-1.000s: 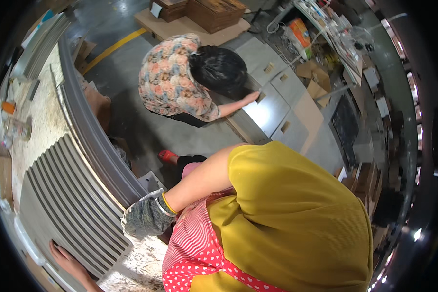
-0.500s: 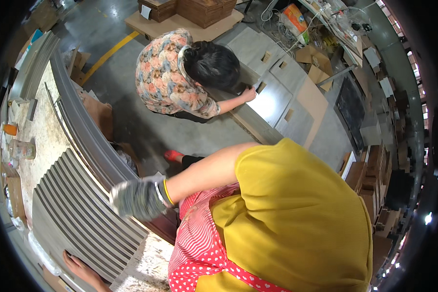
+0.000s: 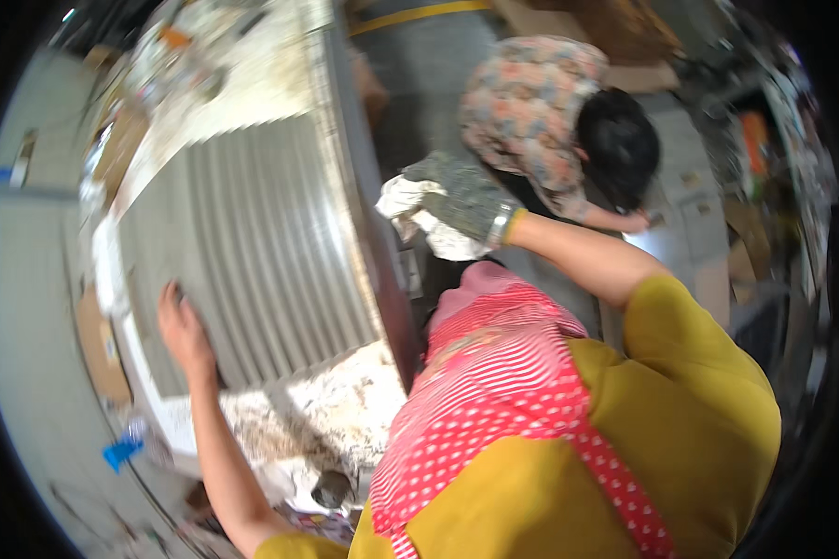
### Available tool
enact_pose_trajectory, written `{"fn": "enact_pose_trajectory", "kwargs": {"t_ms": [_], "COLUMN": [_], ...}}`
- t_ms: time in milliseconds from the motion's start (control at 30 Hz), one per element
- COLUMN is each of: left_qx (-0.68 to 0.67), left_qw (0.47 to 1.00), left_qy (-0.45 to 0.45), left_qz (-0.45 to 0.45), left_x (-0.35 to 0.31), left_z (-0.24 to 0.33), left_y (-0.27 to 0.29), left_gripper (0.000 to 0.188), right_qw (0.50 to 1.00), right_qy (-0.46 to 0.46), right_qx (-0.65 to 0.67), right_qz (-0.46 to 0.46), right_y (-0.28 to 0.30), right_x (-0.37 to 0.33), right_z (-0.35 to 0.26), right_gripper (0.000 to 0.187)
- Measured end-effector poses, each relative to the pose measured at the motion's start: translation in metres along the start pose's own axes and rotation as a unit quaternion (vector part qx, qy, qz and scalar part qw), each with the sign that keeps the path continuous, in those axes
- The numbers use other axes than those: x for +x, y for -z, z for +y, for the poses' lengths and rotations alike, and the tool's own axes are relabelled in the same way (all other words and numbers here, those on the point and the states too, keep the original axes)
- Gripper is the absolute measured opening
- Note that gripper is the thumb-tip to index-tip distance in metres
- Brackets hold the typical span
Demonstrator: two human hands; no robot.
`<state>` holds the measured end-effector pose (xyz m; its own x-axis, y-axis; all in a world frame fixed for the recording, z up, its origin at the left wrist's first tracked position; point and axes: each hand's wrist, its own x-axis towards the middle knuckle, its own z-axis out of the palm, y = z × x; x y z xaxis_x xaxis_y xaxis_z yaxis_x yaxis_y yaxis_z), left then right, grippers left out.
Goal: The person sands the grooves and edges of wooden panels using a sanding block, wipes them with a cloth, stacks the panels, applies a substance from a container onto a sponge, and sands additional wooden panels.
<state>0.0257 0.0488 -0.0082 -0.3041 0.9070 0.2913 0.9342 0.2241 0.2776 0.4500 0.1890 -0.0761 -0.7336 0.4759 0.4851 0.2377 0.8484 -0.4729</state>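
A row of long grey strips (image 3: 261,252) lies side by side on a pale, stained worktable. My bare left hand (image 3: 186,334) rests on the left part of the strips, fingers stretched out and flat. My right hand (image 3: 464,197), in a dark grey knitted glove, is raised beyond the table's right edge, apart from the strips. Its fingers are closed on a crumpled white rag (image 3: 447,235) that hangs below them. The picture is blurred by motion.
A co-worker in a floral top (image 3: 531,102) bends over grey panels (image 3: 699,200) at the right. Clutter with an orange item (image 3: 172,39) stands at the table's far end. A blue object (image 3: 123,454) and a dark cup-like thing (image 3: 331,489) are near the front left.
The view has swung left, bringing the strips nearer the middle. My right hand has moved off from above the strips to beyond the table edge, and the rag now shows.
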Motion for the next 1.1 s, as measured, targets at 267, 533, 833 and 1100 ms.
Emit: {"fn": "enact_pose_trajectory", "kwargs": {"t_ms": [267, 533, 833, 1100], "left_qx": [0.068, 0.065, 0.084, 0.069], "left_qw": [0.997, 0.997, 0.992, 0.992], "left_qy": [0.010, 0.038, 0.079, 0.091], "left_qz": [0.021, -0.009, -0.049, -0.044], "left_x": [-0.012, -0.003, -0.003, 0.000], "left_z": [0.003, 0.018, 0.022, 0.022], "left_y": [0.016, 0.018, 0.023, 0.025], "left_gripper": [0.034, 0.037, 0.044, 0.038], "right_qw": [0.921, 0.972, 0.962, 0.969], "right_qy": [0.369, 0.068, 0.195, 0.104], "right_qx": [-0.096, -0.156, -0.094, -0.170], "right_qz": [-0.076, -0.164, -0.168, -0.147], "right_y": [-0.074, -0.033, -0.053, -0.054], "right_x": [0.072, 0.233, 0.251, 0.375], "right_z": [-0.067, 0.119, 0.151, 0.176], "right_gripper": [0.027, 0.040, 0.014, 0.040]}}
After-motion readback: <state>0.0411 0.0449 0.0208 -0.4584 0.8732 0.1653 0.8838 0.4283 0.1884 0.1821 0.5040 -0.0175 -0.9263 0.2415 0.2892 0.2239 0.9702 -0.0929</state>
